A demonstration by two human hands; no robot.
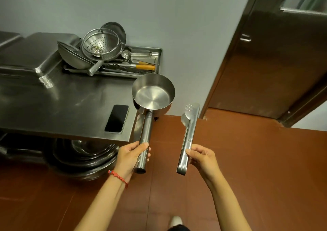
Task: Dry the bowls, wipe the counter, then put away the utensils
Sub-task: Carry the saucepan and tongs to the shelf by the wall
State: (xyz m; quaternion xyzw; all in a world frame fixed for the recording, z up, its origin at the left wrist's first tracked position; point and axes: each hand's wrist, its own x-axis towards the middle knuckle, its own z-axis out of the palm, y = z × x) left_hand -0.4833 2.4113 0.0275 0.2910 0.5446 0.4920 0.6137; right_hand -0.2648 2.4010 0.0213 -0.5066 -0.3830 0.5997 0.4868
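Note:
My left hand (131, 157) grips the long handle of a steel ladle pan (153, 93), held level over the right end of the steel counter (58, 107). My right hand (201, 157) holds steel tongs (188, 133) by their hinged end, jaws pointing away over the floor. At the back of the counter a steel tray (155, 54) carries a colander (102, 44), stacked bowls (74, 55) and several utensils, one with an orange handle (146, 67).
A black phone (117, 118) lies near the counter's front right corner. Upturned steel pans (24, 54) fill the counter's left. Large basins (85, 158) sit under the counter. A brown door (269, 57) stands at the right, above red-brown floor.

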